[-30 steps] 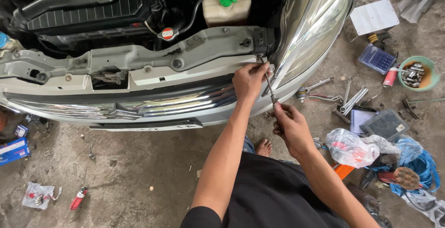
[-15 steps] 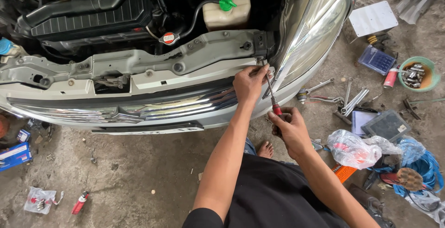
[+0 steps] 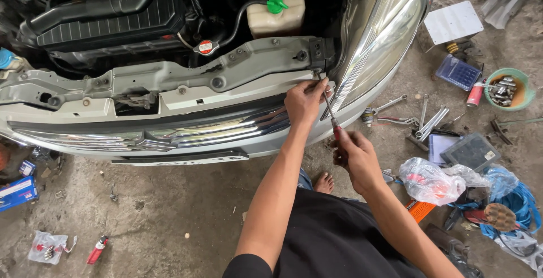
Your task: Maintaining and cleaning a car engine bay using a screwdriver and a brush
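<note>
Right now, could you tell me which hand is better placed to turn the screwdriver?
The right hand: its fingers wrap the screwdriver handle, so it can twist. The left hand pinches the shaft near the tip, beside the headlight, steadying rather than turning.

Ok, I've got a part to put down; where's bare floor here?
Bare concrete lies below the bumper, between the plastic bag of small parts and the left hand's forearm. Crowded: the floor right of the right hand, with wrenches, a green bowl and bags.
</note>
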